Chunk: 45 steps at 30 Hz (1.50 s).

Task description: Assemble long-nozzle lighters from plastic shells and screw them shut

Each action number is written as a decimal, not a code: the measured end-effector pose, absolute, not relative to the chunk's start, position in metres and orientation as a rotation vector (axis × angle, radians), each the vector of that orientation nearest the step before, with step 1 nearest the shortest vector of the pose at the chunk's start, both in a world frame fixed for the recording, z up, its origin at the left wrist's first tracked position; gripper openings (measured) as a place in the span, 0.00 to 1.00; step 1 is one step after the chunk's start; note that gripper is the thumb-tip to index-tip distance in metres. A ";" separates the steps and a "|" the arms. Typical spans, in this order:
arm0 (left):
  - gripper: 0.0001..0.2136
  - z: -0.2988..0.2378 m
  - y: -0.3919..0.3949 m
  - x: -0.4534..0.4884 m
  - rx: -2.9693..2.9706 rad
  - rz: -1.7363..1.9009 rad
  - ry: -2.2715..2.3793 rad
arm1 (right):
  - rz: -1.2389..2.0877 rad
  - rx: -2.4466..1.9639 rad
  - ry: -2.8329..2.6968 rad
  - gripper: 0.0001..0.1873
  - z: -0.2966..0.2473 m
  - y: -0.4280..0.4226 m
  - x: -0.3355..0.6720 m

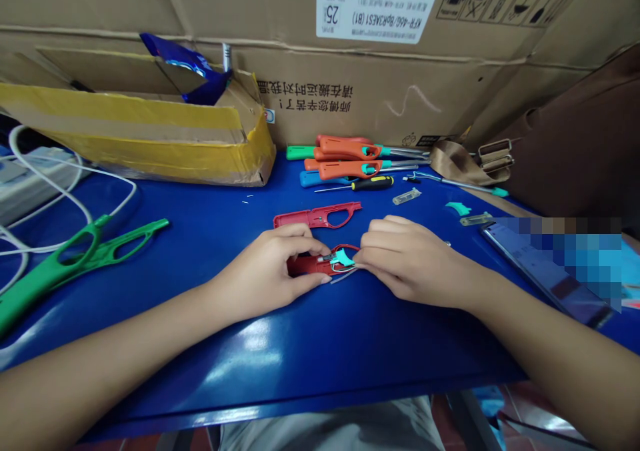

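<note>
My left hand (280, 264) is closed around the handle end of an open red lighter casing half (301, 265), low over the table. In that casing lie a teal trigger (343, 258) and small parts, with thin pale wires (345, 270) running along its lower edge. At the casing's right end, my right hand (410, 259) is closed in a pinch by the trigger and wires; its fingertips hide what they grip. Just beyond both hands lies the other red casing half (320, 216), inner side up.
Several assembled lighters (350, 169) and a screwdriver (373, 183) lie behind. Green casing halves (75, 261) and white cables (75, 201) are left, below a cardboard box (200, 161). Clear fuel tanks (407, 196), a loose teal trigger (459, 208) and a phone (540, 271) are right.
</note>
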<state>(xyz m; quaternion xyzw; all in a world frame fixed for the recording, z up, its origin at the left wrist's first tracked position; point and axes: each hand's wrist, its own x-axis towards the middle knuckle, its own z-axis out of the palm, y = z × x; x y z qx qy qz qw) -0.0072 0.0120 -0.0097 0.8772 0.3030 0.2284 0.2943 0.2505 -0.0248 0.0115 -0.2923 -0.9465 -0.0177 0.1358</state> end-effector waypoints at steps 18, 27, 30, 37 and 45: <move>0.16 -0.008 0.010 -0.006 2.382 0.639 0.811 | 0.182 -0.949 -2.704 0.13 0.009 -0.024 0.250; 0.17 -0.009 0.010 -0.009 2.432 0.608 0.764 | 0.213 -0.969 -2.714 0.13 0.010 -0.025 0.250; 0.19 -0.009 0.010 -0.010 2.480 0.563 0.715 | 0.160 -0.966 -2.742 0.13 0.011 -0.025 0.249; 0.21 -0.012 0.012 -0.012 2.580 0.507 0.683 | 0.063 -0.938 -2.781 0.14 0.014 -0.027 0.246; 0.20 -0.011 0.010 -0.011 2.556 0.498 0.689 | 0.088 -0.923 -2.787 0.14 0.012 -0.026 0.249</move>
